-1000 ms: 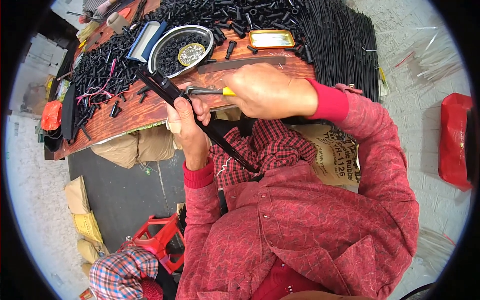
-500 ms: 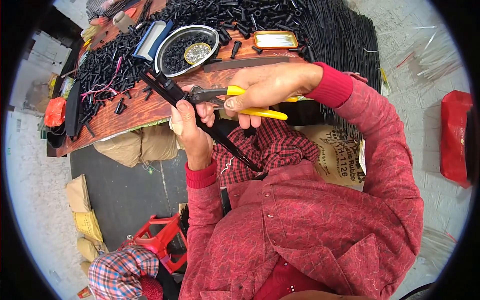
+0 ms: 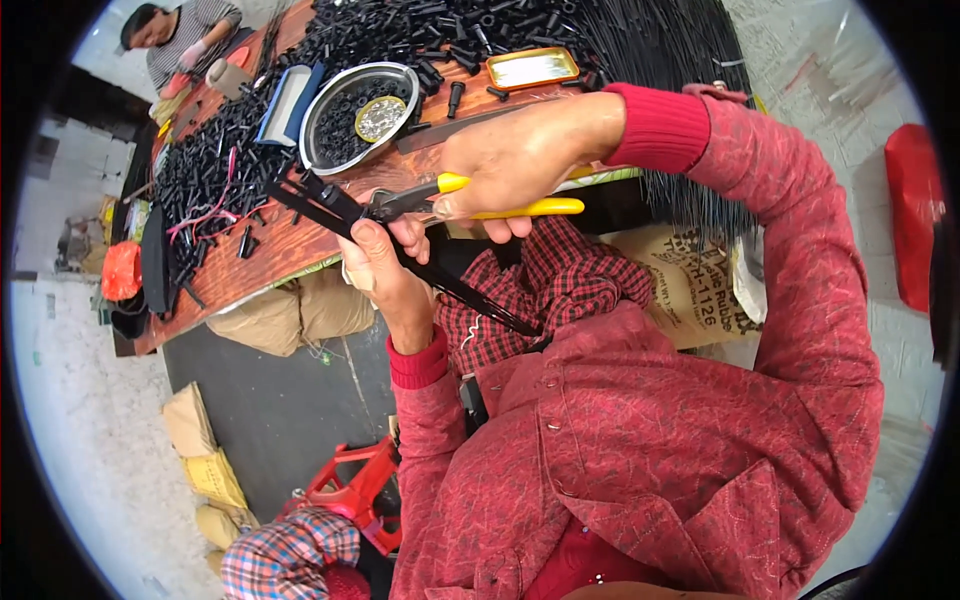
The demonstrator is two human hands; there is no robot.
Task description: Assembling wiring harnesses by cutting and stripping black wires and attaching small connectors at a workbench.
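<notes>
So the left hand has its fingers wrapped round a slanted bundle of long, thin black rods, on the worker's side of the shiny round metal pan, probably bracing it for the yellow-handled dark metal pliers gripped in the right hand. Bundle's kinda glossy, chunkier toward the pan end; can't tell what the pliers are biting.

Our left hand grips a bundle of black rods, tilted. Our right hand holds yellow-handled pliers, nose at the bundle. Metal bowl on wooden table; co-worker far left.
</notes>
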